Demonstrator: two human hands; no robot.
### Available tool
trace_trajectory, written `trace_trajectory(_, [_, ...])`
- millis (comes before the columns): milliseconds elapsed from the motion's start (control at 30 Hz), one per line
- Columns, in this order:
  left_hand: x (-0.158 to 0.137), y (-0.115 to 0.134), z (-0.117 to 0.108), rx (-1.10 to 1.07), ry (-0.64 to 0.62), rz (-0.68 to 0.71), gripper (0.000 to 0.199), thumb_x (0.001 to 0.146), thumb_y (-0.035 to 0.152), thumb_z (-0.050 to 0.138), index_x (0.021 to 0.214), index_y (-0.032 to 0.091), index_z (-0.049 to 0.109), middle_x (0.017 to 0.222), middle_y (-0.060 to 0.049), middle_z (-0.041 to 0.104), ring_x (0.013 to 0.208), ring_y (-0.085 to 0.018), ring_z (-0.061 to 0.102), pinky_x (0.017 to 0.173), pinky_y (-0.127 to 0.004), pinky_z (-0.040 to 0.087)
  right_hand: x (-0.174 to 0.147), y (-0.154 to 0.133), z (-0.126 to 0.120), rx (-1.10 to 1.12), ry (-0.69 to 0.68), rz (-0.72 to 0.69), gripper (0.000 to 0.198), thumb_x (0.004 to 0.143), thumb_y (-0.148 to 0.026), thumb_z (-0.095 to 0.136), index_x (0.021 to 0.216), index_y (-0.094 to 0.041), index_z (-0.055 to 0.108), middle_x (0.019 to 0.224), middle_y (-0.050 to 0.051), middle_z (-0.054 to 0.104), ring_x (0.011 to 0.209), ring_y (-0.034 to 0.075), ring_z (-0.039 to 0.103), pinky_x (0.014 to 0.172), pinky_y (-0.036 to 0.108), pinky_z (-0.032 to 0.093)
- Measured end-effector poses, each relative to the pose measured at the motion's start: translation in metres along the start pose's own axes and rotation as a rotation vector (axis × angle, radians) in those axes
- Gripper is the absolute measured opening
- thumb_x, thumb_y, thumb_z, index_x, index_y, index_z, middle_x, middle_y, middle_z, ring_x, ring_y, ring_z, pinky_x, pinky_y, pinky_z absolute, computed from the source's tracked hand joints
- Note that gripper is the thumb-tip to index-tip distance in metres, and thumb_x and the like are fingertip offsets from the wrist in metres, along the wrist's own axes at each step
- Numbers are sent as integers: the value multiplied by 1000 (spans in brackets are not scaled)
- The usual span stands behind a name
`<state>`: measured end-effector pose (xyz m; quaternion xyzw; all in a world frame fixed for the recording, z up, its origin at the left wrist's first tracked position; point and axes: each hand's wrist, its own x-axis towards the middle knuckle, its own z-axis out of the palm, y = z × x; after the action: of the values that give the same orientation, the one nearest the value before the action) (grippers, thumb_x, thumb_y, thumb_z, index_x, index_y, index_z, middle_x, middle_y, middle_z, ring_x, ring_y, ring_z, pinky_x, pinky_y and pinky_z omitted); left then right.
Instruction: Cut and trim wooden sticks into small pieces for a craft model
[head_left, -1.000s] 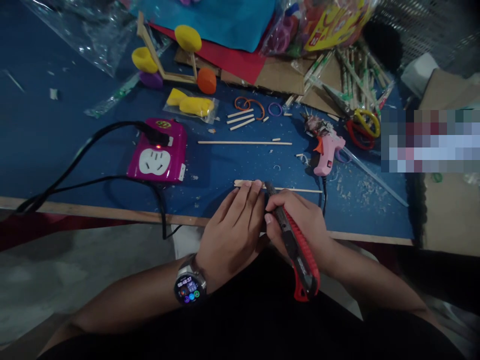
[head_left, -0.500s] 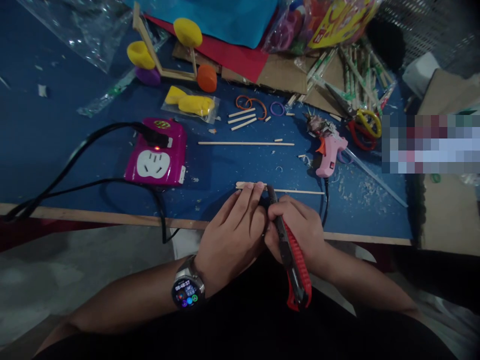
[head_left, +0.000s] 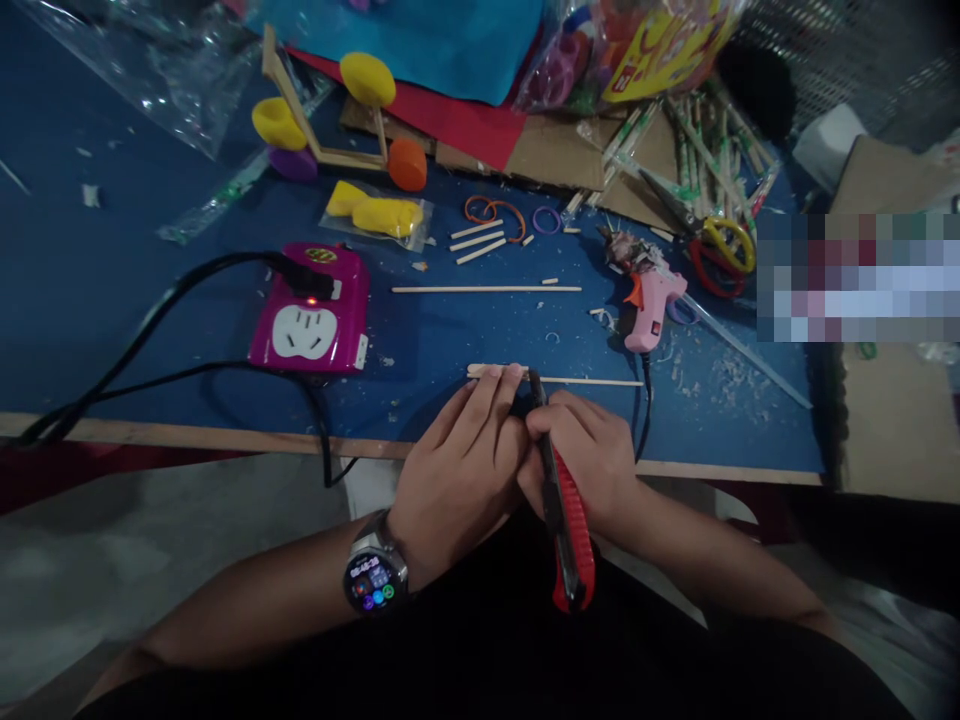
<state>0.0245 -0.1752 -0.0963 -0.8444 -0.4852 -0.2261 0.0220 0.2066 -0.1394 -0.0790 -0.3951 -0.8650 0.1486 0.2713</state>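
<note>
Got right hand (head_left: 592, 445) clamped round red cutter (head_left: 573, 515), blade (head_left: 535, 385) pointing roughly to 12. Pressing left hand (head_left: 465, 475) onto flat stick (head_left: 478, 371), close in at blade's 9 o'clock. Can't see under fingers, so can't tell if pinching or only pinning. Going by same blade clock: thin stick (head_left: 592, 381) running out towards 3, pink glue gun (head_left: 649, 308) around 2, scissors (head_left: 724, 250) further along that way. Also got loose dowel (head_left: 517, 290) at 11 and magenta socket (head_left: 304, 333) just past 9, with light (head_left: 312, 300) on.
</note>
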Motion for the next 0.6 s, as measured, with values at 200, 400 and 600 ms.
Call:
trace_trajectory(200, [0,0,3,-9,26,-11,30,106,27,52,117,8,72,162,-22,62,151,-34,63,123,-44,54,1,-1,2,-63,16,-15,10,86,-19,61,89,-26,54,77,-1,60,66,18,51,65,36,41])
trace_trajectory(400, [0,0,3,-5,35,-15,30,105,26,54,120,7,72,162,-21,63,150,-34,63,123,-44,54,3,0,1,-97,12,-40,12,89,-20,61,91,-26,51,76,-2,59,70,20,58,75,41,36])
trace_trajectory(600, [0,-1,3,-8,36,-16,30,106,26,53,119,7,72,161,-21,64,150,-33,64,123,-43,54,3,-3,2,-125,23,-41,11,90,-20,59,91,-26,50,76,-2,57,69,20,55,75,42,34])
